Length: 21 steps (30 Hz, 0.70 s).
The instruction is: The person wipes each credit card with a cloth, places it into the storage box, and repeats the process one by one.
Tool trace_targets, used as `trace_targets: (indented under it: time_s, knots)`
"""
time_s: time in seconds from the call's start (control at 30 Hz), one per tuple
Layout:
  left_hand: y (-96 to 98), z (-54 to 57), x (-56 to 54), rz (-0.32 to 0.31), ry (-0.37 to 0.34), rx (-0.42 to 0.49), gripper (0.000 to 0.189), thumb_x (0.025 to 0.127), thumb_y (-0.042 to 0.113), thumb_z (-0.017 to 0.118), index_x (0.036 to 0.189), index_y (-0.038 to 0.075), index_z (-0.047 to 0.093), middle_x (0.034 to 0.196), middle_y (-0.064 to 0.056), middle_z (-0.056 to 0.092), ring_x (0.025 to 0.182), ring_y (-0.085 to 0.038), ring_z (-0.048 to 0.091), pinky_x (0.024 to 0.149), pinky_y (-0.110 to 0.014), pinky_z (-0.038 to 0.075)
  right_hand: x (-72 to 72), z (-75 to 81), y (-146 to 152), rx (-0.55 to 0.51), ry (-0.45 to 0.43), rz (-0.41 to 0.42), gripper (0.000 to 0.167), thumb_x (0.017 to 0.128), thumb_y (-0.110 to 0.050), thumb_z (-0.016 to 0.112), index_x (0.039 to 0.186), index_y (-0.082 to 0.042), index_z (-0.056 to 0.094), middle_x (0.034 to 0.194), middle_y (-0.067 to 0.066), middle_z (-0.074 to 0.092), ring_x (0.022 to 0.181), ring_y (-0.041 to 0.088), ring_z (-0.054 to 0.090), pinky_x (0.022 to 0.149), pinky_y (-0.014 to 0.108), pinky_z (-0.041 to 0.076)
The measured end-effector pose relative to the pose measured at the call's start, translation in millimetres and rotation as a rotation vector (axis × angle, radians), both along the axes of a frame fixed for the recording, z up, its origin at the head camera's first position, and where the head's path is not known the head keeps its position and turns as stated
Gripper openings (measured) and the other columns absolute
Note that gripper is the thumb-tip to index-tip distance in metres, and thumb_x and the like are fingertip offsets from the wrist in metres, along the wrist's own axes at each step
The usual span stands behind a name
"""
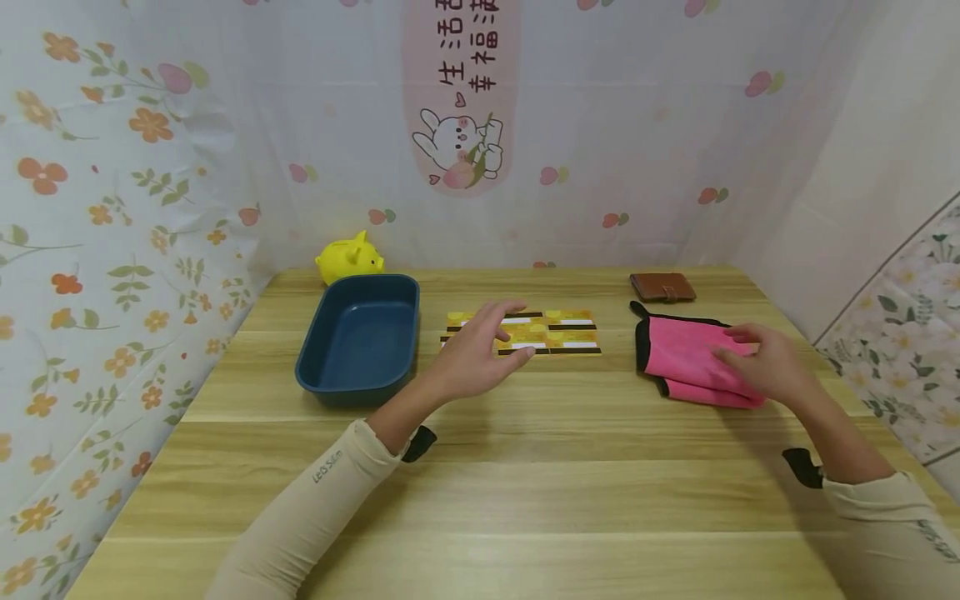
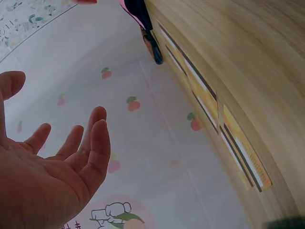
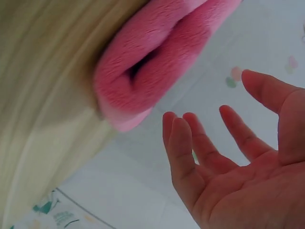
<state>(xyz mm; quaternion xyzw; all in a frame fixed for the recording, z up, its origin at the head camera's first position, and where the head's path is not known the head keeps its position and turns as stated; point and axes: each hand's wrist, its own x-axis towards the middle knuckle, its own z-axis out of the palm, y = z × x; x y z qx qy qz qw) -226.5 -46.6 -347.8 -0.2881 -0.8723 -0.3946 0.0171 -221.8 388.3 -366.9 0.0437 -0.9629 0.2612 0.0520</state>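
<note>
My left hand (image 1: 476,354) hovers beside and partly over a group of yellow cards (image 1: 573,337) with black and white stripes, lying flat in rows. In the left wrist view its fingers (image 2: 97,143) are loosely bent and hold nothing. To the right, a folded pink cloth (image 1: 686,354) with black edging lies on the table. Over the cloth's right side hangs my right hand (image 1: 772,367). The right wrist view shows its fingers (image 3: 202,143) spread and relaxed, apart from the cloth's fluffy pink fold (image 3: 143,62), with nothing held.
A dark blue open bin (image 1: 318,390) stands at the left of the wooden table (image 1: 525,492). Behind it sits a yellow piggy bank (image 1: 348,260). Near the back right lies a brown wallet (image 1: 660,287) with a strap. Patterned curtains (image 1: 330,100) hang behind and beside the table.
</note>
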Motion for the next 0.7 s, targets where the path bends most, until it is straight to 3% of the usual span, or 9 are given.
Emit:
trace_targets:
  time_s: [0.13,0.37,0.53,0.7]
  knots:
    - [-1.5,-2.3,-0.4,-0.006,-0.012,0.002,0.063,0.096,0.040,0.065,0.150,0.023,0.038,0.149,0.001,0.042,0.114,-0.023,0.061,0.082,-0.040,0.055,0.0,-3.1,12,0.043,-0.042,-0.045,0.059,0.099,-0.034,0.060,0.131,0.014,0.048,0.127,0.044,0.046,0.102,0.055,0.056,0.072,0.055,0.052]
    - [-1.1,-4.6,-4.1,-0.007,-0.044,-0.028,0.062,0.095,0.042,0.064,0.149,0.023,0.040,0.149,0.003,0.042,0.116,-0.023,0.060,0.079,-0.040,0.055,-4.1,-11.1,28,0.056,-0.110,-0.064,0.062,0.099,-0.035,0.060,0.131,0.016,0.047,0.124,0.048,0.044,0.107,0.059,0.050,0.077,0.058,0.052]
    - [2.2,-14.3,-19.2,-0.005,-0.065,-0.110,0.058,0.096,0.038,0.064,0.147,0.016,0.044,0.145,-0.004,0.048,0.119,-0.030,0.059,0.089,-0.045,0.053,-7.5,-18.4,36,0.046,-0.146,-0.046,0.062,0.098,-0.034,0.061,0.128,0.018,0.046,0.122,0.050,0.045,0.109,0.060,0.049,0.079,0.059,0.053]
    - [2.9,-27.1,-36.2,0.020,-0.095,-0.213,0.057,0.096,0.039,0.065,0.145,0.016,0.046,0.143,-0.007,0.053,0.126,-0.030,0.054,0.093,-0.048,0.051,-13.7,-24.9,40,0.071,-0.206,-0.043,0.065,0.098,-0.038,0.060,0.129,0.018,0.045,0.122,0.049,0.045,0.109,0.059,0.049,0.082,0.060,0.051]
